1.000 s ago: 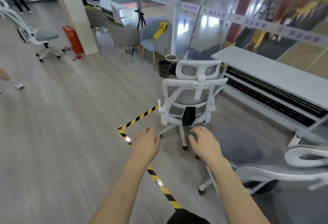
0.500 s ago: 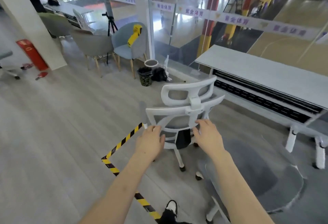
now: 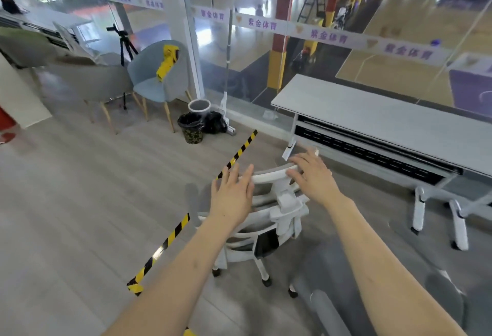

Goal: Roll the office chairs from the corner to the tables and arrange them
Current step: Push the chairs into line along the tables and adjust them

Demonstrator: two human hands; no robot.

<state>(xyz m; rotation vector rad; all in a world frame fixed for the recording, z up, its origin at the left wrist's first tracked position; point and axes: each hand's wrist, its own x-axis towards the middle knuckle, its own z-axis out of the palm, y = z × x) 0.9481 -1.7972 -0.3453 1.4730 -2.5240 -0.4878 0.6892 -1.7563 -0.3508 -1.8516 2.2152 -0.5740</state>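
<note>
A white office chair [image 3: 277,218] with a grey mesh back stands just in front of me, seen from behind and above. My left hand [image 3: 233,195] lies with straight fingers on the left end of its headrest. My right hand [image 3: 312,177] rests flat on the right end of the same headrest, fingers extended. A long grey table [image 3: 386,114] on white wheeled legs stands right of the chair, along the glass wall. The grey seat of a second chair [image 3: 346,306] shows at the lower right, partly behind my right arm.
Yellow-black tape [image 3: 234,159] runs across the wooden floor left of the chair. Two waste bins [image 3: 191,127] and a black bag sit by the glass wall. A blue armchair [image 3: 159,77], a grey armchair [image 3: 90,82] and a tripod [image 3: 123,45] stand at the back left.
I have stepped closer to the chair. Both hands have moved up from its backrest frame onto the headrest, and the view has swung right toward the table.
</note>
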